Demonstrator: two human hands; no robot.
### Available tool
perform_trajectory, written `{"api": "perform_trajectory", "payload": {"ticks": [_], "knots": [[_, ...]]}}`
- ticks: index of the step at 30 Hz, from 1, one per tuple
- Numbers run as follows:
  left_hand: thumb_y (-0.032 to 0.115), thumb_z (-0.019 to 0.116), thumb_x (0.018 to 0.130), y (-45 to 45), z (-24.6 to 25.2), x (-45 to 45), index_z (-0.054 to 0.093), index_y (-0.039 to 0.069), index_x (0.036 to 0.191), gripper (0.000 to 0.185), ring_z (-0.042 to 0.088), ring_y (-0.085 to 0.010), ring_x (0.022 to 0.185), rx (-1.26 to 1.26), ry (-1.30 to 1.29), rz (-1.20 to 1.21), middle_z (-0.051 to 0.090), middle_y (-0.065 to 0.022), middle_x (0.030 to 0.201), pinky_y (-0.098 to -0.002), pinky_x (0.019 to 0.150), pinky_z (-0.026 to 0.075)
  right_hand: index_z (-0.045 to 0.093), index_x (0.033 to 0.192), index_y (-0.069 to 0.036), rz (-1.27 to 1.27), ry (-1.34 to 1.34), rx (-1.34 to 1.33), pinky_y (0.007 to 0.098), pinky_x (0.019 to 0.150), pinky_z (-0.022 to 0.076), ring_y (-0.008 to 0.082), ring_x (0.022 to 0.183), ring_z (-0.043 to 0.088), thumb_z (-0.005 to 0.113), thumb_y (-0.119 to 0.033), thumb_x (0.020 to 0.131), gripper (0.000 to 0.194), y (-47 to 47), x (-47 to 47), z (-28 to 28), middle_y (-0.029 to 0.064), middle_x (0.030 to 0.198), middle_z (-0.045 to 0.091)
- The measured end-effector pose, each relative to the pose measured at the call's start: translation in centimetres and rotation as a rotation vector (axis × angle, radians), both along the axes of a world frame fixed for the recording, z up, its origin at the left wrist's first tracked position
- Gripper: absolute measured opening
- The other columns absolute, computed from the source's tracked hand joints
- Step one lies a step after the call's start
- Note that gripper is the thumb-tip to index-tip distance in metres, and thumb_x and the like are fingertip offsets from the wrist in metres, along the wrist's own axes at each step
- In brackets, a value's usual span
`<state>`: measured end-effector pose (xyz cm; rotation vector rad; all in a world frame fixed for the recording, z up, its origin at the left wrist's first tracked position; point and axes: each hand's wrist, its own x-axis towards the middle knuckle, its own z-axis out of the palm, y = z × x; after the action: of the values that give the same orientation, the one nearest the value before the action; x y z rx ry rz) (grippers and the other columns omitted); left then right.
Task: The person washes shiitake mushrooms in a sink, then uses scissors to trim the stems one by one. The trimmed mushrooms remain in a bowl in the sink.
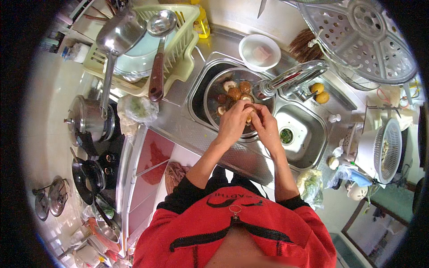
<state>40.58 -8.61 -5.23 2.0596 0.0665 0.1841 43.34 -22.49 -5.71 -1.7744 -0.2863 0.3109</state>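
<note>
Both of my hands meet over a metal basin [211, 115] that sits in the left bowl of a steel double sink [196, 90]. Between the fingers of my left hand [233, 122] and my right hand [265, 124] is a brown mushroom [249, 112], mostly hidden by the fingers. Several other mushrooms [234, 93] lie in the basin just beyond my fingertips; some show brown caps, others pale undersides. A chrome faucet [291, 78] reaches over the basin's right side from behind.
A white bowl [246, 47] stands behind the sink, and yellow round fruits [322, 97] lie beside the faucet. The right sink bowl [303, 154] has green scraps in its drain. A dish rack [187, 57] holding a ladle [157, 67] is at left. A large perforated steamer plate [338, 28] hangs upper right.
</note>
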Motion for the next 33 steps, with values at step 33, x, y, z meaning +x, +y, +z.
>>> {"api": "perform_trajectory", "payload": {"ticks": [33], "knots": [[0.057, 0.020, 0.100, -1.2, 2.9, 0.6, 0.066, -0.004, 0.092, 0.076, 0.060, -0.0481, 0.095, 0.029, 0.392, -0.023, 0.065, -0.0302, 0.092, -0.0496, 0.085, 0.044, 0.065, 0.095, -0.002, 0.365, -0.499, -0.202, 0.0404, 0.072, 0.0506, 0.0336, 0.081, 0.062, 0.066, -0.008, 0.080, 0.016, -4.3, -0.3, 5.5, 0.0139, 0.091, 0.060]]}}
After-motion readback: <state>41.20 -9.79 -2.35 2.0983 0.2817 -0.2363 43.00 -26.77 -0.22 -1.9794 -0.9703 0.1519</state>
